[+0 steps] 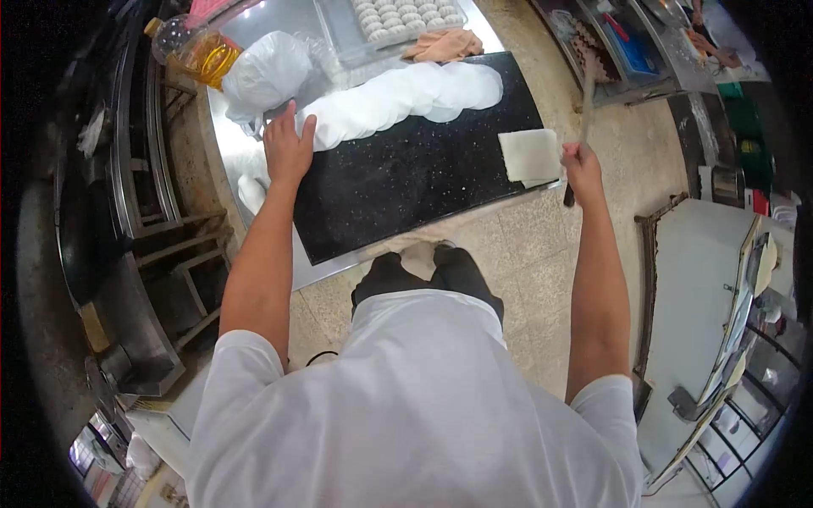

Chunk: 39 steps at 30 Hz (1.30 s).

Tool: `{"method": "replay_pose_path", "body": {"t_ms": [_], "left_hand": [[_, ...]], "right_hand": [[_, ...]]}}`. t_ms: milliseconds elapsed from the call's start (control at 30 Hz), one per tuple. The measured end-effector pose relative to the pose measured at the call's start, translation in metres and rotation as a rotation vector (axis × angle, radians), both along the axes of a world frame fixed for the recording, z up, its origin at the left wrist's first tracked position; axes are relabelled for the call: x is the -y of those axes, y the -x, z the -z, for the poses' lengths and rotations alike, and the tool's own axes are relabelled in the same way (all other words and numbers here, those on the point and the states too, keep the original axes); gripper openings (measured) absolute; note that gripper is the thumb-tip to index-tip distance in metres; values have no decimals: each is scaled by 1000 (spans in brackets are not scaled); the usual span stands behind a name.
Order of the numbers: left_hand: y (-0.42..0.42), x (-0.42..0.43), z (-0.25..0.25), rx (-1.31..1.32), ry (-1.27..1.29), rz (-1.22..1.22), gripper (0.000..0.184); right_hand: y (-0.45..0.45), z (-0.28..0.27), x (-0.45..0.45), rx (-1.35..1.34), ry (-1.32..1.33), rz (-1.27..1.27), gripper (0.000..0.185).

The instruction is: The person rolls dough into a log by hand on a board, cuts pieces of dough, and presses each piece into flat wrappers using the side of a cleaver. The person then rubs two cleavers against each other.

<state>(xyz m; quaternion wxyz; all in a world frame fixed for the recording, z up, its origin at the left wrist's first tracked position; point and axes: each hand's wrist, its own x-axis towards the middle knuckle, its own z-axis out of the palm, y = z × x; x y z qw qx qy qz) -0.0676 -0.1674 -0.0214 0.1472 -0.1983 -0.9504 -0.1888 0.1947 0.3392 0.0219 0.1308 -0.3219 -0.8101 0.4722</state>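
Speckled black board (415,178), overlapping white rounds (394,95) along its far edge. Right hand (583,173) wraps a long tool (588,102); left hand (289,148) extended, unclenched, by the rounds' left end. I judge: arranging step; next move calls for light touch.

Left arm (261,267) and right arm (600,296) stretched forward, wide apart.
The left hand (289,152) was palm down, thumb (308,129) spread; the right hand (583,173) was curled closed.

tray (421,35): cut off at top | long tool (587,106): partly hidden in right hand (583,172)
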Motion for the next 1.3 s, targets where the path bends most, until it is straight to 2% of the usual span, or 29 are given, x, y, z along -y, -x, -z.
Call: {"method": "replay_pose_path", "body": {"t_ms": [67,100,167,200,300,400,467,533,633,733,867,933,967,1133,1300], "left_hand": [[-10,-3,2,-1,17,-14,65],[-3,-5,-3,-33,33,-18,67],[3,-12,-12,5,84,-95,68],[-3,-13,-12,62,134,-139,69],[4,-17,-8,41,128,-174,72],[0,-16,-6,58,130,-188,75],[0,-13,-4,6,167,-151,77],[1,-16,-8,46,180,-161,78],[-5,-15,-8,41,157,-150,79],[-17,-14,-5,15,127,-160,79],[-43,-9,-12,102,149,-187,77],[-48,-8,-10,-23,148,-179,77],[-48,-7,-10,5,148,-178,77],[-43,-7,-10,64,158,-138,76],[-36,-10,-12,38,129,-114,73]], "right_hand": [[37,9,-21,132,-179,-109,27],[58,1,-22,126,-179,-138,27],[96,-24,-10,395,-250,-207,40],[99,-23,-7,413,-239,-226,40],[135,-16,-7,450,-471,-338,53],[144,-5,-13,414,-454,-414,55],[144,-10,-9,497,-393,-414,50],[142,-10,-7,450,-560,-446,47],[149,6,-10,450,-670,-462,47],[150,3,-15,451,-550,-462,47],[158,11,-17,447,-605,-505,47],[159,9,-15,430,-525,-478,47],[158,9,-15,425,-521,-471,47],[148,10,-8,402,-620,-435,28],[138,8,-4,446,-630,-393,23]]}}
